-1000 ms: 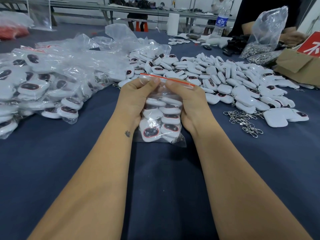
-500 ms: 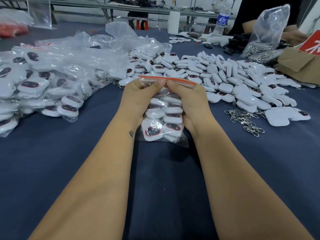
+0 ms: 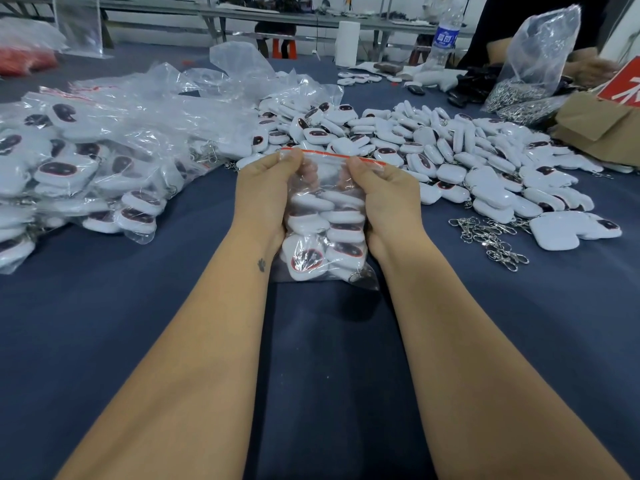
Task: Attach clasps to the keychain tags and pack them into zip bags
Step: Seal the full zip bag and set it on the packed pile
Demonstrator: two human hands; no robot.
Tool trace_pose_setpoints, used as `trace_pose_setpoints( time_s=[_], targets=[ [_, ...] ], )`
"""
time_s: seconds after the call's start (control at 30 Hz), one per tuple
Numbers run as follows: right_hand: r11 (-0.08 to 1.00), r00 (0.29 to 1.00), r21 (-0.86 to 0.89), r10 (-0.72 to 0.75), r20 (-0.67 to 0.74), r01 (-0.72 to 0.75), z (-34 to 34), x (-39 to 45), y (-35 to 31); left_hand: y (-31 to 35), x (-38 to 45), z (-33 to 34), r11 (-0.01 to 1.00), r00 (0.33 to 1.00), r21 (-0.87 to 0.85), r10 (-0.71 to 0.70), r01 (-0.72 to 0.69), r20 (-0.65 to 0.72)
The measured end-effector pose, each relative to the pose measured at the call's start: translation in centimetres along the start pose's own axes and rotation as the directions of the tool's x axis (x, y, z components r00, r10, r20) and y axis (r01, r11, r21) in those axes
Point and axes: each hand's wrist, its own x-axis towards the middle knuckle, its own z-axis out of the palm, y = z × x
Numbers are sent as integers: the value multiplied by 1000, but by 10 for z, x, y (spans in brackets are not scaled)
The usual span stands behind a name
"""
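Observation:
A clear zip bag (image 3: 325,233) with a red seal strip stands on the blue table, filled with several white keychain tags with dark faces. My left hand (image 3: 265,192) pinches the seal strip at its left end. My right hand (image 3: 384,195) pinches the strip toward its right end. Both palms flank the bag's sides. A big heap of loose white tags (image 3: 450,161) lies behind and to the right. A small pile of metal clasps (image 3: 491,237) rests right of my right wrist.
Filled zip bags (image 3: 76,168) are piled along the left. A plastic bag of clasps (image 3: 533,71), a cardboard box (image 3: 602,126) and a water bottle (image 3: 445,39) stand at the far right. Another person's hands show at the top right. The blue table (image 3: 329,358) stretches toward me.
My two hands have slid apart along the red seal strip; earlier their fingertips met near its middle. The bag has stayed in place.

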Motion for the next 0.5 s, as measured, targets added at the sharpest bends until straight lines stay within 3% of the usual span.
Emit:
trace_pose_setpoints(
  time_s=[0.27,0.4,0.5],
  targets=[
    [997,999,-66,30,13,-29,2,2,-1,0,4,-3,1000,998,-19,20,-21,-55],
    [992,999,-122,-32,-19,30,4,-1,2,-3,4,-4,998,998,-49,25,-27,-52],
    [982,997,-188,-20,75,33,2,-3,-1,-2,6,-7,994,997,-107,-6,-3,-77]
  ],
)
